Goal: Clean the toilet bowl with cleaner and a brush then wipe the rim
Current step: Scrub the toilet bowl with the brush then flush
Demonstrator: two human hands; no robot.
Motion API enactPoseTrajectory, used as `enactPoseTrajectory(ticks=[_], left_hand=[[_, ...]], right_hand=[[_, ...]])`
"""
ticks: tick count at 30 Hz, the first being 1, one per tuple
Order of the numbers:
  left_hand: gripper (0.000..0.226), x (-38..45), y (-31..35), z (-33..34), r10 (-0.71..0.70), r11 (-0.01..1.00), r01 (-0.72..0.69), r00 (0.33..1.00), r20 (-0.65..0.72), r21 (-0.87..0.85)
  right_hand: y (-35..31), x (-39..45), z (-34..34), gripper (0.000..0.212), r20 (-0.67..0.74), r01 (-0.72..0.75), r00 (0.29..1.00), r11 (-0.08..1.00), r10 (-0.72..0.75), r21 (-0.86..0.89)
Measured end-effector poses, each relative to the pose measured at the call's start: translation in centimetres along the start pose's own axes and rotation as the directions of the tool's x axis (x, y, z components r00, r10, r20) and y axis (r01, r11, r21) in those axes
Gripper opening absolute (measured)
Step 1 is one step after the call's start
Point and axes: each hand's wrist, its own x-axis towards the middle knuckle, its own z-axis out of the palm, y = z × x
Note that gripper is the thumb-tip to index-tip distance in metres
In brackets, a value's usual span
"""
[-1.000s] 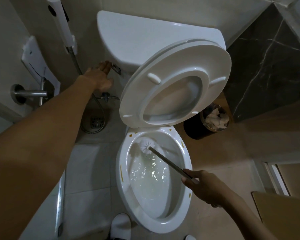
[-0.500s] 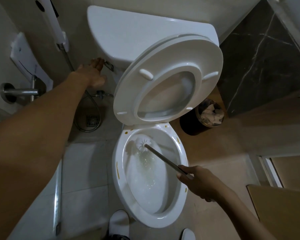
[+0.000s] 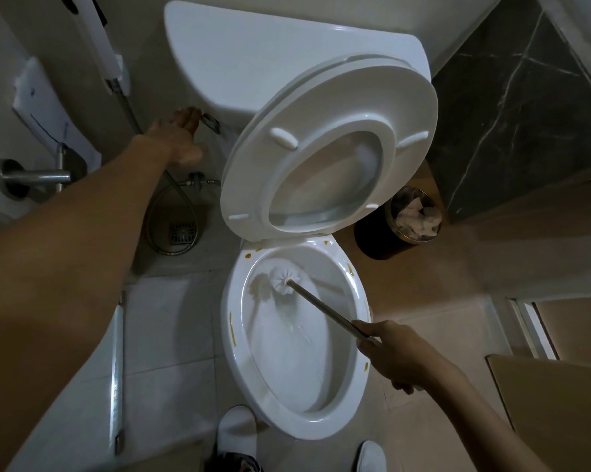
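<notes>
Head view: your left hand (image 3: 181,137) reaches out to the side of the tank (image 3: 287,59), its fingers extended and loosely together, the fingertips touching the metal flush lever (image 3: 211,121); nothing is curled round the lever, and the thumb hangs below, apart from it. Your right hand (image 3: 394,356) is wrapped round the upper end of the brush handle (image 3: 324,310), fingers curled tight on the thin metal rod; the handle slants down and away from you into the toilet bowl (image 3: 296,338), and the white brush head (image 3: 282,280) sits against the far inner wall of the bowl, just under the rim. Water streaks down the inside of the bowl below the brush head. The rim (image 3: 228,335) carries several yellow-brown spots along its left, far and right edges. The seat and lid (image 3: 328,148) stand raised, leaning back on the tank. A dark waste bin (image 3: 389,233) with crumpled paper in it stands on the floor to the right of the bowl; a bidet hose (image 3: 158,216) loops over the floor drain (image 3: 183,232) to the left. Two white slippers (image 3: 236,434) show at the near edge, either side of the bowl's front.
</notes>
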Motion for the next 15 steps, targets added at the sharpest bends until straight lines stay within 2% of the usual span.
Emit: enactPoseTrajectory(ticks=[9,15], left_hand=[[0.071,0.2,0.0,0.1,-0.012,1.000,0.012,1.000,0.010,0.001],[0.069,0.0,0.8,-0.5,-0.018,0.993,0.015,1.000,0.026,0.117]], right_hand=[[0.7,0.2,0.6,0.041,0.015,0.019,1.000,1.000,-0.019,0.011],[1.0,0.3,0.8,0.042,0.013,-0.003,1.000,1.000,0.002,0.017]])
